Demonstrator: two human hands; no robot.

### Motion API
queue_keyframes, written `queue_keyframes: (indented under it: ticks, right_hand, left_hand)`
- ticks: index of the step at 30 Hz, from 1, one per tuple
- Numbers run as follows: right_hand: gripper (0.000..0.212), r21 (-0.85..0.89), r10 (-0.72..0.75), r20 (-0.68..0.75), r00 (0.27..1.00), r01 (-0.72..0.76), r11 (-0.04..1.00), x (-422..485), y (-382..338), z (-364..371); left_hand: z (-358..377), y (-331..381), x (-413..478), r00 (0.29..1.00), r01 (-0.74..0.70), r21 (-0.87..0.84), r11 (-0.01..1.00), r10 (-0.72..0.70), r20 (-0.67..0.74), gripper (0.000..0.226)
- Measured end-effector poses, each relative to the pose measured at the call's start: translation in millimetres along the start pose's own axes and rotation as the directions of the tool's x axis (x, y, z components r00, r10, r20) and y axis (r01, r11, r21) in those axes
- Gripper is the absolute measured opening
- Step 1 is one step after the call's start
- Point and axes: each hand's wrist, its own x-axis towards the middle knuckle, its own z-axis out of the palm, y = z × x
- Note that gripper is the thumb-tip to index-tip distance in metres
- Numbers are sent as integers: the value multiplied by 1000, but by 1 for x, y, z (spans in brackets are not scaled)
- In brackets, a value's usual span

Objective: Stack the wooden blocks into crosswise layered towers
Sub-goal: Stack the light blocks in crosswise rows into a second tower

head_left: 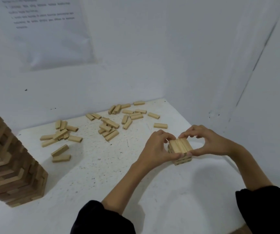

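A short tower of pale wooden blocks (180,146) stands on the white table at the right, a few crosswise layers high. My left hand (157,149) grips its left side, fingers curled over the far edge and thumb at the near corner. My right hand (205,141) grips the right side the same way, fingertips on the top layer's far edge. Several loose pale blocks (109,125) lie scattered across the far part of the table.
A tall tower of darker wooden blocks (12,166) stands at the left edge. The white table (102,174) is boxed in by white walls behind and to the right. A printed sheet (48,31) hangs on the back wall.
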Motion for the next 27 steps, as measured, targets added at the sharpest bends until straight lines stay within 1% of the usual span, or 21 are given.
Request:
queue_keyframes:
  ticks: [8, 12, 14, 17, 19, 21, 24, 27]
  right_hand:
    - [53, 6, -1, 34, 999, 0, 1000, 1, 4, 2]
    - [53, 20, -3, 23, 1000, 3, 1000, 2, 7, 3]
    - [53, 32, 7, 17, 1000, -7, 999, 3, 7, 5]
    - [58, 35, 38, 7, 999, -38, 999, 1, 4, 6]
    - [60, 39, 52, -23, 998, -51, 998, -1, 0, 3]
    - [54, 67, 46, -69, 997, -41, 997, -3, -7, 1]
    - [35, 98, 5, -191, 982, 14, 995, 0, -20, 5]
    - [31, 95, -17, -331, 944, 51, 994, 14, -38, 18]
  left_hand:
    - [6, -3, 0, 1000, 29, 14, 999, -29, 8, 50]
    - [8, -6, 1, 999, 37, 34, 999, -37, -7, 48]
    - [7, -8, 0, 999, 38, 19, 999, -38, -10, 47]
    - [6, -7, 0, 999, 46, 2, 999, -46, -1, 54]
    - [4, -5, -1, 998, 57, -11, 998, -57, 2, 62]
    - [-3, -4, -1, 998, 55, -29, 998, -55, -18, 63]
    - [-21, -10, -2, 997, 27, -64, 998, -31, -64, 56]
    - [-41, -22, -5, 992, 29, -66, 997, -37, -124, 43]
